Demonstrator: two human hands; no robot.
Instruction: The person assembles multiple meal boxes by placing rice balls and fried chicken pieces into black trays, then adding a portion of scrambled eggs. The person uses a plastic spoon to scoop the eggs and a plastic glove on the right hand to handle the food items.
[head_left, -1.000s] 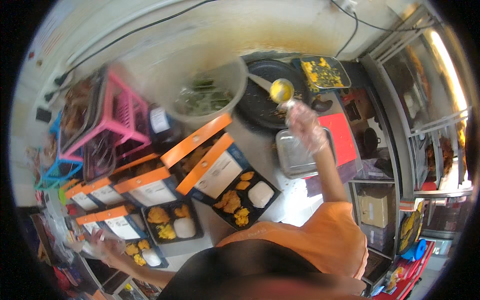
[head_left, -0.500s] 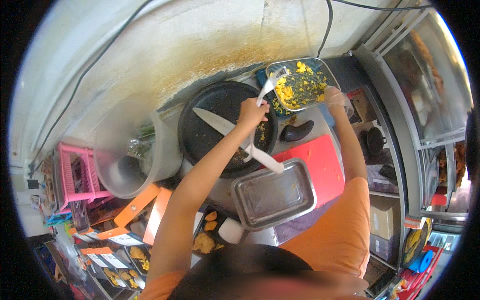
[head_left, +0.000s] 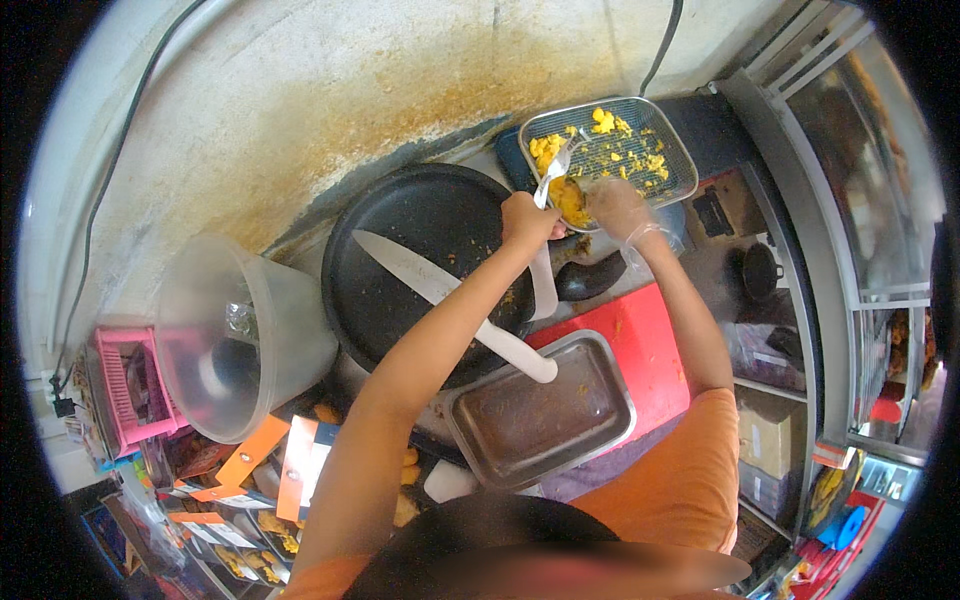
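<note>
My left hand (head_left: 530,218) is closed around a fork (head_left: 552,180), its tines at the left side of a wire-mesh tray (head_left: 684,160). Yellow crumbly food (head_left: 547,150) is scattered over the mesh. In a clear plastic glove, my right hand (head_left: 618,208) is closed at the tray's near edge. A rounded yellow piece of food with a brown edge (head_left: 571,200) sits at its fingertips, just below the fork. Beneath my left forearm, a large knife (head_left: 405,268) with a white handle lies across a black pan (head_left: 365,215). Another white handle (head_left: 543,285) shows beside the pan.
A metal tray (head_left: 535,410) and a red cutting board (head_left: 655,335) lie nearer me, with a dark pan handle (head_left: 592,277) behind. At left stand a clear plastic tub (head_left: 215,340) and a pink basket (head_left: 112,390). A glass display case (head_left: 850,170) borders the right.
My right hand has moved left from the tray's right edge to its near left side, where the yellow piece now shows. The fork stays in my left hand. The whole view has shifted slightly.
</note>
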